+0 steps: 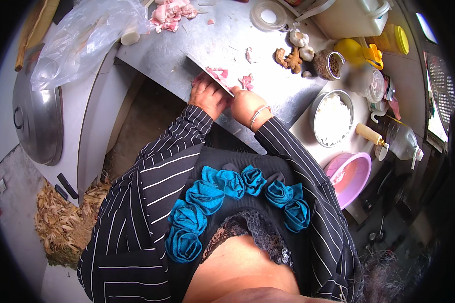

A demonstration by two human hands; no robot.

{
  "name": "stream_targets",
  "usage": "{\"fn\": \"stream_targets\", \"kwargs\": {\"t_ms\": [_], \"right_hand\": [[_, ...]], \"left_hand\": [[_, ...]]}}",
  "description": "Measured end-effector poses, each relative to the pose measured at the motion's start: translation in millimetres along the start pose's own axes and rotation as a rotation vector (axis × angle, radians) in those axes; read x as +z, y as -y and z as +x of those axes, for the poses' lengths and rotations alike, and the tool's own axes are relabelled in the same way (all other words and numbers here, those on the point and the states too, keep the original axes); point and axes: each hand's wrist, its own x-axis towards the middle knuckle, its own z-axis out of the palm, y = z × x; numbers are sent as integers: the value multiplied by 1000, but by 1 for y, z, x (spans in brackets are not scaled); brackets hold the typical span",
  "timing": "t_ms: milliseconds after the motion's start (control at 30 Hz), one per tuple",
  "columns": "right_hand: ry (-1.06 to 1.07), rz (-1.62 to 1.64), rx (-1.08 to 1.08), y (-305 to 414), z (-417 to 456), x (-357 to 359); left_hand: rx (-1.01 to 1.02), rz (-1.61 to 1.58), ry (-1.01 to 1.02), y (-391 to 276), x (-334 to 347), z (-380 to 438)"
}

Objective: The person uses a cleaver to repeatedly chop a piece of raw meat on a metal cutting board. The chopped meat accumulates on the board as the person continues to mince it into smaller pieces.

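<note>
My right hand is closed around the near end of a cleaver or wide kitchen knife; its handle is hidden in my fist. The blade stands on edge on a stainless steel worktop. At the blade's left side, my left hand presses with bent fingers on raw meat, mostly hidden beneath them. Pink raw meat slices lie against the blade's right side. A small meat piece rests just beyond my right hand, and a larger pile of raw meat lies at the worktop's far side.
Ginger root, garlic bulbs and a jar of brown spice stand at the right. Nearer are a metal bowl of white pieces and a pink plastic basin. A plastic bag and a large metal lid are at the left.
</note>
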Motion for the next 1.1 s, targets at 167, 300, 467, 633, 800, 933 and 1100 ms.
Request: {"fn": "stream_targets", "kwargs": {"t_ms": [167,300,467,633,800,933,1100], "right_hand": [[78,-28,78,-10,-42,-7],[127,-50,158,-30,-66,-3],[9,29,115,-30,-48,-4],[-57,98,154,-35,-55,-2],[-118,130,188,-31,-66,-13],[-56,102,126,-32,-79,0],[18,51,197,-31,-85,12]], "left_hand": [[-26,51,17,6,6,-6],[-49,46,-15,2,12,-5],[-33,10,-21,3,10,-5],[-38,-27,-29,2,7,-4],[-41,-51,-48,3,8,-6],[-57,-64,-16,-2,1,-5],[-66,-59,-17,-1,3,-8]]}}
